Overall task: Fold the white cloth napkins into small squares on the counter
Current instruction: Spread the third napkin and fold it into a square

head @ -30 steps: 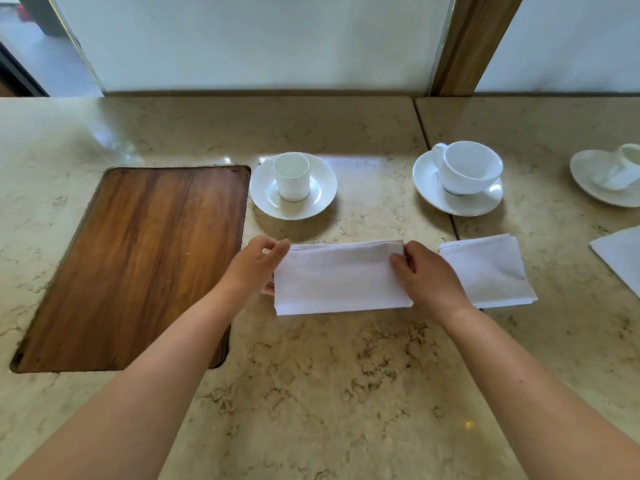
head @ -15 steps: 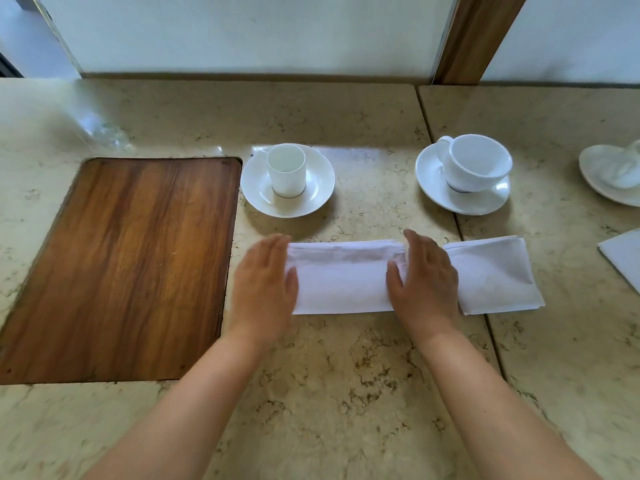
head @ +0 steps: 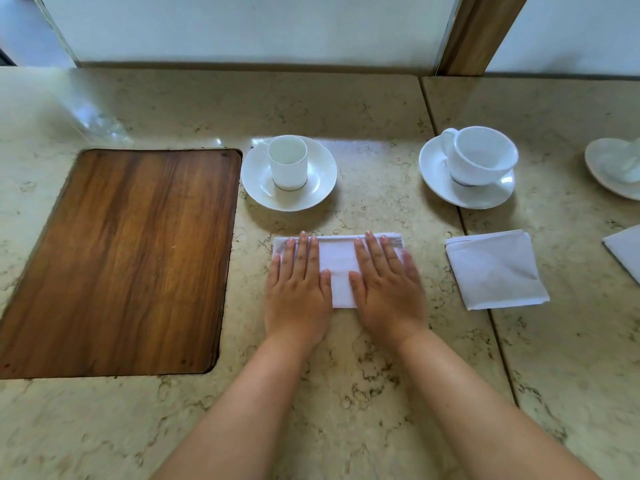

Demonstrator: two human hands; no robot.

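Napkin [head: 341, 268]: folded strip on the counter [head: 346, 393], just below the small cup's saucer [head: 320, 174].
Left hand [head: 298, 292]: flat, fingers straight, pressing its left end.
Right hand [head: 386, 289]: flat on the right end, slightly blurred.
Second napkin [head: 495, 270]: folded square, apart to the right.
Wooden board [head: 131, 258]: off left.

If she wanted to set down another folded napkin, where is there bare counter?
Bare counter lies in front of the hands, between the forearms. Another patch lies behind the saucers, up to the wall. The wooden board on the left is bare too. It is crowded on the right, where the folded napkin lies in front of the wide cup.
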